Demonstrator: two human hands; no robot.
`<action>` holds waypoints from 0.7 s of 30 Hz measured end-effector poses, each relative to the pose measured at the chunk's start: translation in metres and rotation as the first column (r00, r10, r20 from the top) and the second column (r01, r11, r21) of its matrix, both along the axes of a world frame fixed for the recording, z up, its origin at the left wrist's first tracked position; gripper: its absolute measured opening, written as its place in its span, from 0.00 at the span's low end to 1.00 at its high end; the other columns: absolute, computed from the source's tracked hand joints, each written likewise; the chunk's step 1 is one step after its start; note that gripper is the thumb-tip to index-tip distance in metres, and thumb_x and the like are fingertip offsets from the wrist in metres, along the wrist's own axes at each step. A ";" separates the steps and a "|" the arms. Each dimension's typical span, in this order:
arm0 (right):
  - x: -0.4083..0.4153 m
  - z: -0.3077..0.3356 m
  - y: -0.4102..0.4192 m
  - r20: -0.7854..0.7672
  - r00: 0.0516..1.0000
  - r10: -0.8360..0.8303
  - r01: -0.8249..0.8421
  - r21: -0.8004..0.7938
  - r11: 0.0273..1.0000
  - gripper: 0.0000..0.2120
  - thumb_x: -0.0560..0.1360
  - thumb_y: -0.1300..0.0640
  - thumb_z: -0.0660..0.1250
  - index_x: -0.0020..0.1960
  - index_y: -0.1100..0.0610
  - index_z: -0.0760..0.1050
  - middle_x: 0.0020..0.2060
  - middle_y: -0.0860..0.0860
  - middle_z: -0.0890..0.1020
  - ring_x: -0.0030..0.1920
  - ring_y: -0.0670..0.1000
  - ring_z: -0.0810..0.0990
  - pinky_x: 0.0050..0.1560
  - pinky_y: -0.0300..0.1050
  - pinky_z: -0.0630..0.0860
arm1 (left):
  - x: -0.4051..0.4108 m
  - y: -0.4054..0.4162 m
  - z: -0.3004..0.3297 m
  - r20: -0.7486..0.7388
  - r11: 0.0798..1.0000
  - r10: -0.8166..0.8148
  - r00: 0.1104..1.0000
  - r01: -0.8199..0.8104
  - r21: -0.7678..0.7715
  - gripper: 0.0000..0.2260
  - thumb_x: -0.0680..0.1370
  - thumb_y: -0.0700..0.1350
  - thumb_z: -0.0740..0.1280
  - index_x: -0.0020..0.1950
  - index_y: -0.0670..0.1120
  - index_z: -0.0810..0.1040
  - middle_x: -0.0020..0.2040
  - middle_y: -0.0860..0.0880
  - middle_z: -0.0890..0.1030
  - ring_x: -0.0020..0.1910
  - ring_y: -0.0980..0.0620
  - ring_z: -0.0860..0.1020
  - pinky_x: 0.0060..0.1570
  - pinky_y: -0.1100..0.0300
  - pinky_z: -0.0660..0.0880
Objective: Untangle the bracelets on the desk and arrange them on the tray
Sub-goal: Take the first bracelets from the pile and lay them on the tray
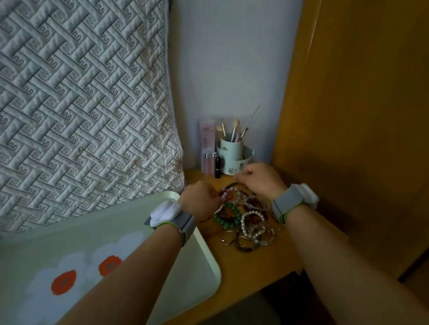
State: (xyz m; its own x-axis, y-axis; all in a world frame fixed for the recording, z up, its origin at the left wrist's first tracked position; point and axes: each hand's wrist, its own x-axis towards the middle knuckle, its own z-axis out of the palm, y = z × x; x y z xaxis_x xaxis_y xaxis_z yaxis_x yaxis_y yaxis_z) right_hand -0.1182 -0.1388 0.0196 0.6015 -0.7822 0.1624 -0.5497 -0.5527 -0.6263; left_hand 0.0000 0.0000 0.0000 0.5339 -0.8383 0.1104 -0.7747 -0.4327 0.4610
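Note:
A tangled heap of bead bracelets [247,221] lies on the wooden desk [252,264], with a green bead bracelet [228,215] and a white pearl one [252,219] on top. My left hand [200,202] rests at the heap's far left edge, fingers curled at a pink and red bracelet [225,194]. My right hand [259,180] hovers over the heap's far side, fingers bent down; what it grips is hidden. A pale tray [202,255] with white and orange flowers lies left of the heap, under my left forearm.
A white brush holder [233,152] with makeup brushes, lipsticks [212,163] and a pink tube [207,134] stand at the desk's back against the wall. A quilted mattress [75,104] leans on the left. A wooden wardrobe [372,124] closes the right side.

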 end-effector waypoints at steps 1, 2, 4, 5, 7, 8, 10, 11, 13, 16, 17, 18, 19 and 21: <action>-0.002 -0.001 0.000 -0.033 0.999 0.020 -0.019 0.030 0.999 0.17 0.74 0.48 0.72 0.41 0.62 0.82 0.36 0.54 0.84 0.39 0.52 0.79 0.40 0.44 0.73 | 0.000 -0.001 -0.003 -0.008 1.000 -0.002 1.000 0.002 0.018 0.13 0.76 0.53 0.69 0.47 0.43 0.85 0.45 0.45 0.85 0.46 0.45 0.82 0.47 0.54 0.79; -0.006 0.000 0.001 -0.061 0.998 0.027 -0.025 0.040 0.999 0.17 0.74 0.48 0.72 0.42 0.63 0.82 0.37 0.54 0.82 0.39 0.51 0.79 0.41 0.44 0.72 | 0.000 -0.001 -0.005 -0.009 1.000 0.010 1.000 -0.010 0.018 0.13 0.76 0.52 0.69 0.46 0.43 0.84 0.45 0.45 0.85 0.46 0.45 0.83 0.48 0.52 0.80; -0.009 -0.003 0.001 -0.113 0.992 0.063 -0.054 0.076 0.996 0.16 0.74 0.49 0.73 0.44 0.64 0.82 0.39 0.55 0.82 0.42 0.53 0.79 0.43 0.45 0.73 | -0.002 0.000 -0.009 -0.028 0.999 0.028 0.999 -0.027 0.038 0.13 0.74 0.52 0.70 0.46 0.43 0.85 0.45 0.45 0.85 0.45 0.45 0.83 0.48 0.50 0.81; -0.010 -0.004 0.002 -0.130 0.988 0.082 -0.070 0.095 0.993 0.15 0.74 0.49 0.73 0.44 0.62 0.83 0.41 0.55 0.84 0.43 0.53 0.80 0.45 0.45 0.75 | -0.001 -0.002 -0.012 -0.041 0.999 0.029 0.999 -0.027 0.045 0.12 0.74 0.52 0.70 0.46 0.44 0.85 0.45 0.45 0.85 0.45 0.45 0.83 0.48 0.50 0.81; -0.010 -0.006 0.004 -0.155 0.983 0.102 -0.088 0.090 0.992 0.11 0.74 0.49 0.73 0.44 0.58 0.84 0.44 0.54 0.85 0.47 0.53 0.82 0.49 0.47 0.77 | -0.003 -0.004 -0.015 -0.036 0.998 0.039 0.999 -0.037 0.049 0.12 0.73 0.53 0.71 0.46 0.45 0.85 0.44 0.46 0.85 0.44 0.46 0.83 0.48 0.51 0.81; -0.010 -0.006 0.002 -0.159 0.982 0.100 -0.088 0.078 0.993 0.10 0.74 0.49 0.73 0.43 0.56 0.84 0.44 0.53 0.85 0.47 0.53 0.82 0.49 0.46 0.77 | -0.005 -0.004 -0.015 -0.030 0.997 0.047 0.998 -0.046 0.054 0.12 0.73 0.53 0.71 0.46 0.45 0.85 0.44 0.47 0.85 0.44 0.47 0.83 0.47 0.52 0.81; -0.008 -0.007 0.002 -0.155 0.983 0.101 -0.091 0.067 0.994 0.09 0.75 0.50 0.72 0.41 0.56 0.83 0.42 0.52 0.84 0.44 0.52 0.80 0.45 0.43 0.74 | -0.005 -0.007 -0.020 -0.028 0.997 0.045 0.999 -0.043 0.059 0.12 0.72 0.54 0.72 0.46 0.47 0.85 0.44 0.49 0.85 0.43 0.48 0.83 0.46 0.53 0.82; -0.007 -0.008 0.002 -0.157 0.983 0.098 -0.090 0.057 0.994 0.10 0.75 0.51 0.72 0.41 0.57 0.83 0.42 0.54 0.84 0.43 0.51 0.79 0.43 0.43 0.72 | -0.005 -0.008 -0.021 -0.022 0.997 0.049 0.999 -0.047 0.066 0.11 0.72 0.55 0.72 0.46 0.47 0.85 0.44 0.49 0.85 0.43 0.49 0.83 0.45 0.54 0.81; -0.005 -0.010 0.001 -0.168 0.982 0.090 -0.085 0.039 0.996 0.13 0.76 0.51 0.71 0.44 0.61 0.83 0.43 0.57 0.85 0.42 0.53 0.80 0.42 0.44 0.73 | -0.007 -0.008 -0.022 0.004 0.995 0.067 0.998 -0.068 0.073 0.11 0.72 0.53 0.72 0.47 0.47 0.85 0.44 0.49 0.85 0.43 0.48 0.83 0.43 0.56 0.80; 0.000 -0.013 -0.001 -0.182 0.980 0.075 -0.072 0.022 0.997 0.13 0.76 0.52 0.70 0.45 0.62 0.84 0.45 0.59 0.85 0.47 0.58 0.82 0.47 0.48 0.78 | -0.010 -0.009 -0.022 0.057 0.989 0.120 0.991 -0.124 0.076 0.09 0.73 0.50 0.69 0.45 0.46 0.84 0.42 0.47 0.85 0.41 0.47 0.83 0.37 0.59 0.76; 0.002 -0.014 -0.001 -0.185 0.980 0.072 -0.069 0.019 0.997 0.13 0.76 0.52 0.70 0.45 0.63 0.84 0.45 0.60 0.85 0.48 0.59 0.82 0.48 0.50 0.78 | -0.009 -0.009 -0.022 0.068 0.988 0.128 0.989 -0.133 0.077 0.09 0.73 0.49 0.69 0.45 0.45 0.84 0.42 0.46 0.84 0.40 0.46 0.83 0.36 0.60 0.76; 0.005 -0.016 -0.002 -0.188 0.980 0.067 -0.065 0.019 0.998 0.13 0.77 0.53 0.69 0.45 0.63 0.84 0.45 0.61 0.85 0.48 0.60 0.82 0.49 0.51 0.78 | -0.009 -0.009 -0.022 0.062 0.988 0.128 0.990 -0.133 0.075 0.10 0.73 0.50 0.68 0.44 0.45 0.84 0.42 0.46 0.84 0.40 0.46 0.83 0.37 0.59 0.77; 0.007 -0.019 -0.004 -0.188 0.980 0.063 -0.060 0.022 0.998 0.13 0.77 0.53 0.68 0.45 0.64 0.83 0.45 0.61 0.85 0.48 0.61 0.82 0.49 0.52 0.79 | -0.007 -0.010 -0.022 0.053 0.989 0.126 0.991 -0.130 0.069 0.11 0.73 0.51 0.68 0.45 0.45 0.84 0.42 0.46 0.84 0.41 0.46 0.83 0.39 0.58 0.79; 0.010 -0.023 -0.007 -0.186 0.981 0.055 -0.050 0.028 0.998 0.13 0.77 0.54 0.67 0.44 0.64 0.83 0.44 0.61 0.85 0.47 0.61 0.82 0.48 0.53 0.79 | -0.003 -0.009 -0.020 0.030 0.992 0.119 0.992 -0.120 0.036 0.12 0.73 0.53 0.68 0.45 0.45 0.83 0.43 0.46 0.84 0.43 0.45 0.83 0.43 0.55 0.80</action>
